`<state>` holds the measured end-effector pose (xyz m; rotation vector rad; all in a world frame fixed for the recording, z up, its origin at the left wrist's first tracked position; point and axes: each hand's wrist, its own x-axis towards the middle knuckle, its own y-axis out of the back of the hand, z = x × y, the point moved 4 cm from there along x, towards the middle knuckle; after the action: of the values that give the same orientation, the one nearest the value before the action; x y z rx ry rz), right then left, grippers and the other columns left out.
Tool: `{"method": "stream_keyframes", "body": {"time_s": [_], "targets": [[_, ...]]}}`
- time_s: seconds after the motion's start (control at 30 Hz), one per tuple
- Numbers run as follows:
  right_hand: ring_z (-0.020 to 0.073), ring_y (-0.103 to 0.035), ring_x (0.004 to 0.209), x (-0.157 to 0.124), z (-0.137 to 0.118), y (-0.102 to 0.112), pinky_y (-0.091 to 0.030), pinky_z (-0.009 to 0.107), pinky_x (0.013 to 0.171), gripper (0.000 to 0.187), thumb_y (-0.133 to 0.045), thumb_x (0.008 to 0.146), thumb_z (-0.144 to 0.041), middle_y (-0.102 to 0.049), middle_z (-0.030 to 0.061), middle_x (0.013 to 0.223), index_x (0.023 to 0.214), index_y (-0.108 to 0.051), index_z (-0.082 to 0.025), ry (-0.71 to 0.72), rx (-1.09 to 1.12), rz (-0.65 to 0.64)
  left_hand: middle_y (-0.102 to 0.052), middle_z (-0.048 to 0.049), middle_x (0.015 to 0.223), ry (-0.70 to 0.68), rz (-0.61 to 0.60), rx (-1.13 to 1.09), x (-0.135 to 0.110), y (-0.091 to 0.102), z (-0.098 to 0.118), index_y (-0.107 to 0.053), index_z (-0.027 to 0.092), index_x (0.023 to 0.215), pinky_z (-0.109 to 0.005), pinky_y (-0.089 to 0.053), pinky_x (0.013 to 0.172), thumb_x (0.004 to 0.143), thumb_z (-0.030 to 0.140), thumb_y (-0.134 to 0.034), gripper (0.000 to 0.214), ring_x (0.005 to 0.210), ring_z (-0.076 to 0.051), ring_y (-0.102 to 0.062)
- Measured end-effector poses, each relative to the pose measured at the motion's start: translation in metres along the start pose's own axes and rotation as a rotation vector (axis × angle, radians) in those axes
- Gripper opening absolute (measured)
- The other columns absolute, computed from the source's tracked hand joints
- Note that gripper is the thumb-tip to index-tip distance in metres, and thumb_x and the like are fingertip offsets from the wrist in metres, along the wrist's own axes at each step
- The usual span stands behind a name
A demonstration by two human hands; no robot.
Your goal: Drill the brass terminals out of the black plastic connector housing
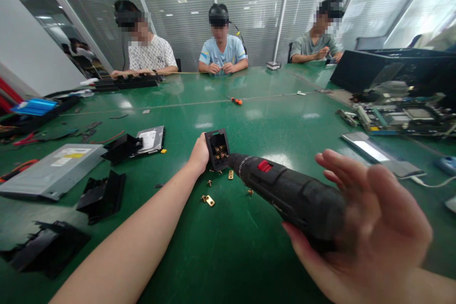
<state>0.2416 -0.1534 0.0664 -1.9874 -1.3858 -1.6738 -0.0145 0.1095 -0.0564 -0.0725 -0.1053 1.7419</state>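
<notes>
My left hand is closed on a small black plastic socket housing with brass terminals inside, held tilted on the green table. My right hand carries a black electric screwdriver with a red switch; the tool lies in the palm with the fingers stretched out around it. The tool's tip points into the housing's open face. Small brass screws and terminal pieces lie on the table just below the housing.
Black plastic parts, a grey drive and a hard disk lie at left. Circuit boards and a phone sit at right. An orange screwdriver lies mid-table. Three people sit at the far side.
</notes>
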Motion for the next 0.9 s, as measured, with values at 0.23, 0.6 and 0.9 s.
{"method": "stream_keyframes", "body": {"time_s": [0.23,0.6,0.9], "targets": [[0.0326,-0.065,0.129,0.000,0.014,-0.021,-0.058,0.046,0.105,0.101,-0.065,0.079,-0.005,-0.050,0.0241,0.151,0.166,-0.014,-0.013,-0.271,0.272,-0.205,-0.062,0.0014,0.063,-0.024,-0.020,-0.012,-0.003,-0.001,0.004,-0.060,0.023,0.069,-0.033,-0.050,0.069,0.085,0.058,-0.058,0.039,0.066,-0.021,-0.062],[0.0172,-0.070,0.059,0.007,0.025,-0.028,-0.057,0.022,0.049,0.076,-0.058,0.080,-0.004,-0.075,0.0018,0.085,0.152,-0.035,-0.017,-0.487,0.488,-0.548,-0.062,0.0015,0.062,-0.021,-0.028,0.013,-0.002,-0.001,0.003,-0.059,0.023,0.068,-0.032,-0.051,0.067,0.084,0.063,-0.056,0.044,0.063,-0.019,-0.061],[0.0150,-0.073,0.075,-0.016,0.050,-0.050,-0.058,0.025,0.073,0.051,-0.083,0.081,-0.022,-0.075,0.0041,0.088,0.126,-0.059,-0.017,-0.917,1.140,-1.021,-0.064,0.0026,0.064,-0.091,-0.030,0.079,0.000,0.003,0.000,-0.061,0.023,0.071,-0.033,-0.052,0.072,0.083,0.058,-0.059,0.038,0.068,-0.021,-0.063]]}}
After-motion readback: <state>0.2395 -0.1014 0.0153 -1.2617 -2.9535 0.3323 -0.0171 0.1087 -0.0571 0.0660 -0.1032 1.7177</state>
